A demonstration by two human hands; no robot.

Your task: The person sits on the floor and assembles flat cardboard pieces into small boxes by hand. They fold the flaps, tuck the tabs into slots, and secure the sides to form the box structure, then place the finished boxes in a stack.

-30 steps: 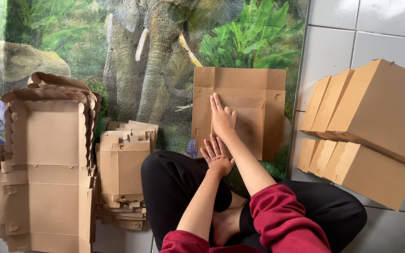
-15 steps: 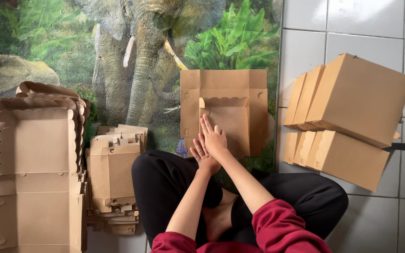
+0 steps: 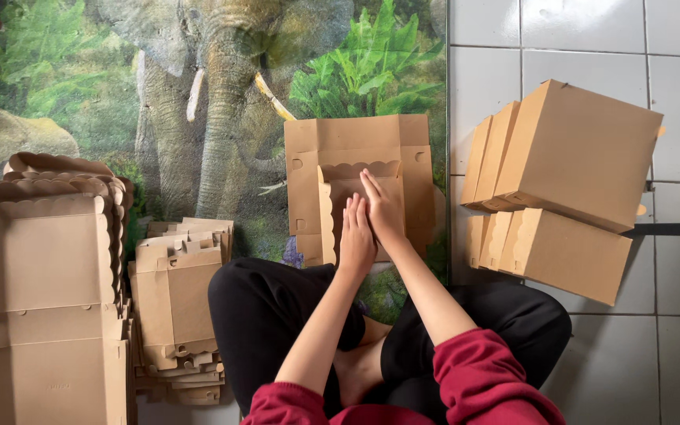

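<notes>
White tiled floor (image 3: 584, 39), grey grout; elephant-and-foliage printed mat (image 3: 198, 94) on left; even daylight

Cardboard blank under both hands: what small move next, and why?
Probably press down and crease the scalloped flap. Both the left hand and right hand lie flat, side by side, on the cardboard blank, whose scalloped flap is folded inward but not flattened. It looks only part-folded, unlike the finished boxes on the right.

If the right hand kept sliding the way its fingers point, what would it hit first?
The right hand points up the flat cardboard sheet. It would probably first meet the scalloped flap edge just past its fingertips, though how far that edge is raised is unclear.
</notes>
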